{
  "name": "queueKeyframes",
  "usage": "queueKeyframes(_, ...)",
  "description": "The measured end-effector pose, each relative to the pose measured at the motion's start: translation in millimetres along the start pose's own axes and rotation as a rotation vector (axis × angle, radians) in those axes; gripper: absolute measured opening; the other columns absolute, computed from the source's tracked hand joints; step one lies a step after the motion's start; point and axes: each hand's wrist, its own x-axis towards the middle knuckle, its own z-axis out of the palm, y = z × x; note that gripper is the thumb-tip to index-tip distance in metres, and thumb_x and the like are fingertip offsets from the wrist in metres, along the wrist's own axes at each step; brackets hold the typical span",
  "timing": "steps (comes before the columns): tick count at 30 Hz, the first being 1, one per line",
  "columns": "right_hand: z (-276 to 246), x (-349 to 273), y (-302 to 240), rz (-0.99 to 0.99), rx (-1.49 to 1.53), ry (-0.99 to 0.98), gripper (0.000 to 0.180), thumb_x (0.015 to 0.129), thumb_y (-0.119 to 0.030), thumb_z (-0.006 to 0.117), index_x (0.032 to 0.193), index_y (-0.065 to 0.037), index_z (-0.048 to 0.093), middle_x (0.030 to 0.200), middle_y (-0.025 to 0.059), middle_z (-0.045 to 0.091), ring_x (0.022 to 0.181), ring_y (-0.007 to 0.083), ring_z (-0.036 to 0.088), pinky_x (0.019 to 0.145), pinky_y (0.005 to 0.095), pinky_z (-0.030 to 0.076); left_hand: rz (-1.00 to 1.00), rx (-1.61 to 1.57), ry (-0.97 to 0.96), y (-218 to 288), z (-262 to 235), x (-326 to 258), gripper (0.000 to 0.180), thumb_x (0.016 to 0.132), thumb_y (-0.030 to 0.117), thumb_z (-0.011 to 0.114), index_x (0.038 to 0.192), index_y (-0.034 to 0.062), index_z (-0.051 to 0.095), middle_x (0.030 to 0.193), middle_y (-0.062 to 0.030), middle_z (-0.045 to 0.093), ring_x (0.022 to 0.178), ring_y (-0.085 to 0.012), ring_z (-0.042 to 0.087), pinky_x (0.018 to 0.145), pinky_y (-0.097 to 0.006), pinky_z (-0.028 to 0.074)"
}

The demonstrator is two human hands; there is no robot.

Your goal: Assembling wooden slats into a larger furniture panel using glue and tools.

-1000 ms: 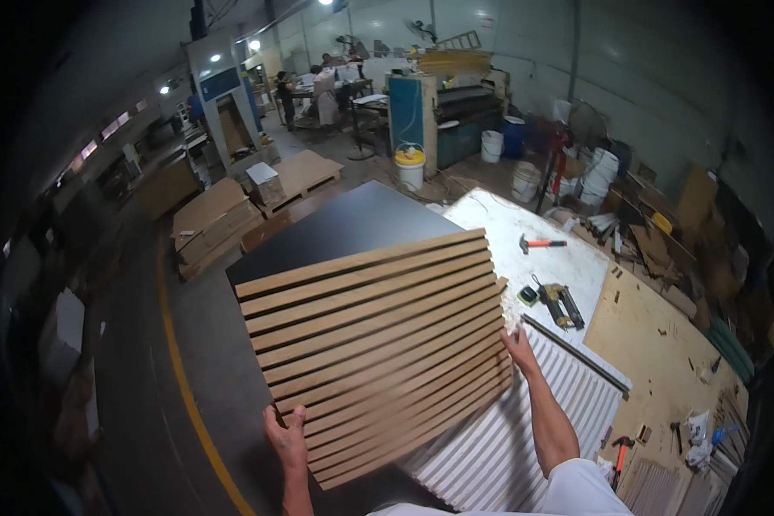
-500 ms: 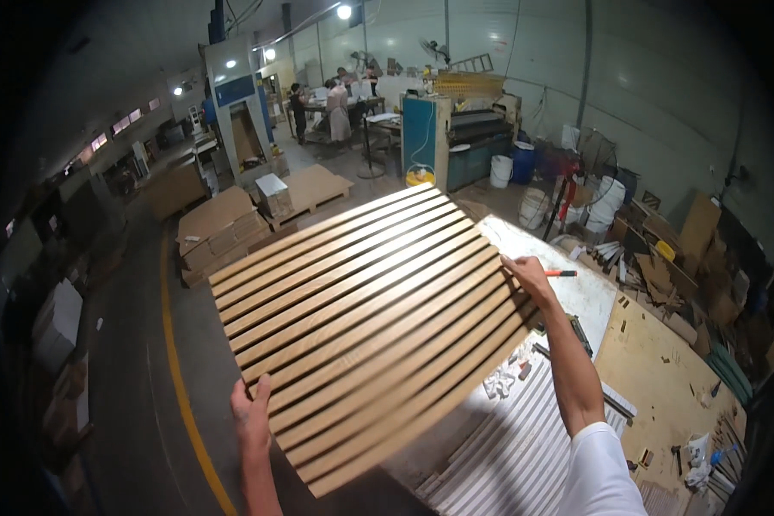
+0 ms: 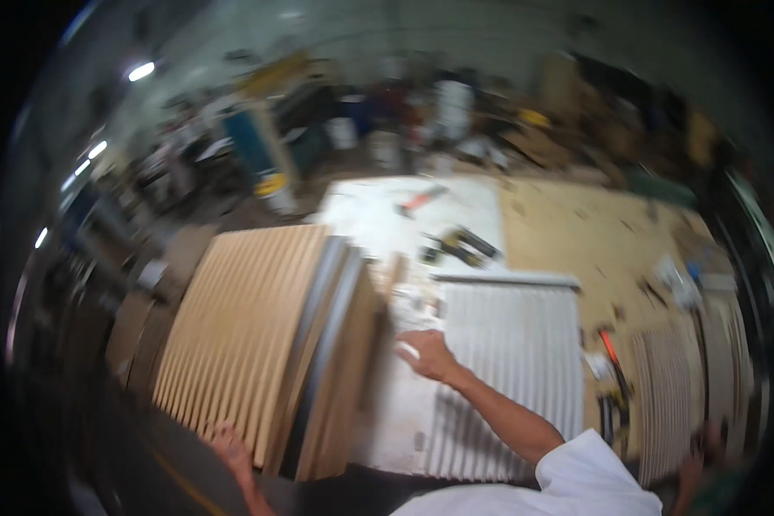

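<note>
A wooden slatted panel (image 3: 241, 318) lies on top of a stack of panels (image 3: 340, 370), whose side shows grey and brown layers, on the left. On the panel's near edge rests my left hand (image 3: 230, 447), its fingers spread over the slats. My right hand (image 3: 427, 354) is to the right of the stack, above the white table top (image 3: 396, 421). Its thumb and fingers are apart and nothing shows in them, though the picture is blurred. Beside my right forearm lies a white ribbed panel (image 3: 516, 344).
Dark power tools (image 3: 460, 245) and an orange-handled tool (image 3: 421, 199) lie on the table's far part. A plywood board (image 3: 568, 224) extends to the right, with a red-handled tool (image 3: 609, 348) and a smaller slatted panel (image 3: 662, 396). Another person's hand (image 3: 692, 469) shows at lower right.
The slatted panel, held up in both hands before, now lies on the stack at left. My right hand has let go of its edge. The view has turned toward the table.
</note>
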Motion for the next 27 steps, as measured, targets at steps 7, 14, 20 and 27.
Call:
queueKeyframes(7, -124, -294, 26, 0.754, -0.084, 0.644, 0.017, 0.085, -0.008, 0.061, 0.101, -0.002, 0.066, 0.090, 0.0152, 0.067, 0.086, 0.0327, 0.065, 0.073, 0.0380, 0.051, -0.418, -0.154, 0.209, -11, -24, 37, 0.044, 0.099, 0.034, 0.047, 0.124, -0.0014, 0.058, 0.116, -0.0227, 0.062, 0.104, -0.0307, 0.061, 0.089, -0.036, 0.047)
queueKeyframes(14, -232, -549, 44, 1.243, -0.791, 0.730, 0.028, 0.090, -0.016, 0.061, 0.111, 0.003, 0.056, 0.109, 0.0231, 0.054, 0.097, 0.0402, 0.057, 0.079, 0.0449, 0.048, -0.177, -0.555, 0.241, 224, -91, 60, 0.050, 0.100, 0.038, 0.046, 0.131, -0.0003, 0.052, 0.123, -0.0208, 0.059, 0.109, -0.0303, 0.059, 0.092, -0.035, 0.046)
queueKeyframes(20, -308, -646, 81, 1.802, -0.733, 0.673, 0.105, 0.078, -0.044, 0.075, 0.146, 0.008, 0.015, 0.151, 0.0301, 0.018, 0.134, 0.0442, 0.031, 0.103, 0.0484, 0.038, 0.185, -1.128, -0.243, 362, -104, 1, 0.051, 0.099, 0.032, 0.051, 0.137, -0.0017, 0.045, 0.126, -0.0145, 0.056, 0.109, -0.0190, 0.054, 0.093, -0.029, 0.043)
queueKeyframes(27, -311, -726, 107, 1.383, -0.249, 0.977, 0.122, 0.059, -0.047, 0.087, 0.145, 0.005, 0.018, 0.137, 0.0295, 0.038, 0.127, 0.0430, 0.039, 0.102, 0.0495, 0.036, 0.195, -1.225, -0.471, 464, -143, -79, 0.051, 0.099, 0.023, 0.053, 0.142, -0.0009, 0.037, 0.128, -0.0194, 0.054, 0.112, -0.0220, 0.054, 0.096, -0.031, 0.042)
